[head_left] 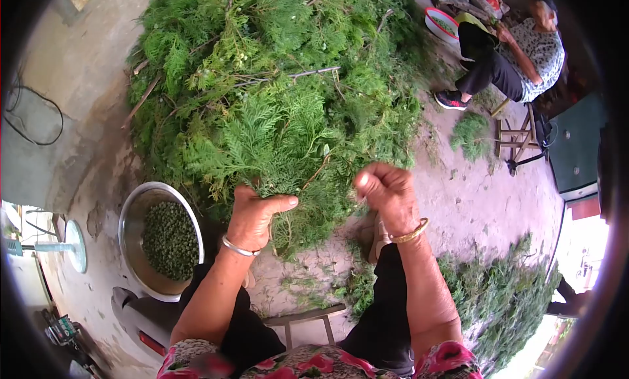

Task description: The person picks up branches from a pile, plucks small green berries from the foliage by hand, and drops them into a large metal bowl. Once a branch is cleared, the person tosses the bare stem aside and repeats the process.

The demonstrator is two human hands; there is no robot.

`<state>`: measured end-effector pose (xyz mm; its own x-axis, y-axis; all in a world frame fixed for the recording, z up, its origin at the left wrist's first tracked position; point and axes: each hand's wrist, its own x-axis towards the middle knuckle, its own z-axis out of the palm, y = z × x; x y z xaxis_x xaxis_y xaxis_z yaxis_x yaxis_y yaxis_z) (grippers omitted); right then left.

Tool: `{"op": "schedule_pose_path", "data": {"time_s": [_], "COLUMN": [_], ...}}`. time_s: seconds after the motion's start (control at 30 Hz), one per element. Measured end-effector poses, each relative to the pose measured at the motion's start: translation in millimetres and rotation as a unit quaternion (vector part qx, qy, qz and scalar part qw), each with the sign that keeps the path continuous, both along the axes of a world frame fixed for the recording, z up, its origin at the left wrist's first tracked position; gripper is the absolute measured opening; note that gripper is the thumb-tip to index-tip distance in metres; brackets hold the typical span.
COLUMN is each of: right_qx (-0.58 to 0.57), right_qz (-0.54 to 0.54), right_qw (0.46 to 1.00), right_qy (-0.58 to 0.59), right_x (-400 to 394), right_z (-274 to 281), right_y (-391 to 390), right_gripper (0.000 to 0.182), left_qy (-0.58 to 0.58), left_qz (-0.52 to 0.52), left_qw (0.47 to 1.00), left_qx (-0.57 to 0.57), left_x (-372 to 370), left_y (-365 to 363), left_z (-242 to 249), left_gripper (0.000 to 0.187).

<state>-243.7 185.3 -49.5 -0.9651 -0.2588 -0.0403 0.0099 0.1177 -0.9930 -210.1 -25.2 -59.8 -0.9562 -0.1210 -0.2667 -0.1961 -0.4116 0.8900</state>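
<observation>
My left hand (pixel 252 215), with a silver bangle at the wrist, is closed around a leafy evergreen branch (pixel 272 133). Its thumb lies across the front of the foliage. The branch's feathery green fronds fan out above the hand and merge with the pile behind. To the right, my right hand (pixel 392 194), wearing a gold bangle, has its fingers curled in and its thumb pressed against them. Whatever it may hold is hidden or too small to make out. A metal basin (pixel 124 225) of small round green cones (pixel 171 241) stands left of my left hand.
A large heap of cut evergreen branches (pixel 196 71) lies ahead. More cuttings (pixel 504 300) are spread at the lower right. At the upper right another person (pixel 524 55) sits by a red-rimmed bowl (pixel 429 18). A wooden stool (pixel 517 138) and a fan (pixel 75 246) stand at the sides.
</observation>
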Motion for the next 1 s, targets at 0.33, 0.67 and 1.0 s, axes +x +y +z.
{"op": "schedule_pose_path", "data": {"time_s": [0.33, 0.67, 1.0], "right_qx": [0.193, -0.351, -0.49], "right_qz": [-0.039, -0.329, -0.179], "right_qw": [0.979, 0.86, 0.83], "right_qy": [0.054, -0.17, -0.198], "right_x": [-7, -33, -32], "right_z": [-9, -5, -10], "right_y": [3, 36, 40], "right_gripper": [0.027, 0.019, 0.022], "left_qy": [0.106, -0.108, -0.067], "left_qz": [-0.106, -0.187, -0.074], "left_qw": [0.959, 0.972, 0.993], "left_qx": [-0.239, 0.093, 0.063], "left_x": [8, 24, 26], "left_y": [11, -2, 8], "left_z": [-15, -12, -2], "left_gripper": [0.027, 0.027, 0.026]}}
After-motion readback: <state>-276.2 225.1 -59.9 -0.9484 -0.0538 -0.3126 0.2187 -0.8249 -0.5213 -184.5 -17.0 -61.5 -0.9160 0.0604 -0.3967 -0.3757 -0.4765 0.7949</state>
